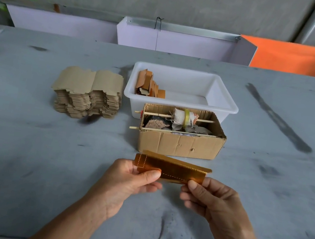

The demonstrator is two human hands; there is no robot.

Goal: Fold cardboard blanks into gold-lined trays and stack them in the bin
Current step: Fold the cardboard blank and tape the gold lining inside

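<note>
Both hands (169, 190) pinch the gold-lined blank (173, 169) between them.

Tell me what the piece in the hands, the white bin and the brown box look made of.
Blank: thin card with shiny gold lining, judging by its glint and dashed fold lines.
White bin: likely plastic; smooth, slightly translucent, rolled rim.
Brown box: corrugated cardboard, matte, creased and dented.

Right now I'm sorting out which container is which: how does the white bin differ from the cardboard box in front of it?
The white bin is smooth plastic with a rolled rim; the cardboard box is brown corrugated board.
The white bin looks wider and sits farther away; the cardboard box sits nearer the hands.
The white bin holds folded trays at its left end; the cardboard box holds rags and two sticks across it.
Both are open-topped rectangles on the table.
</note>
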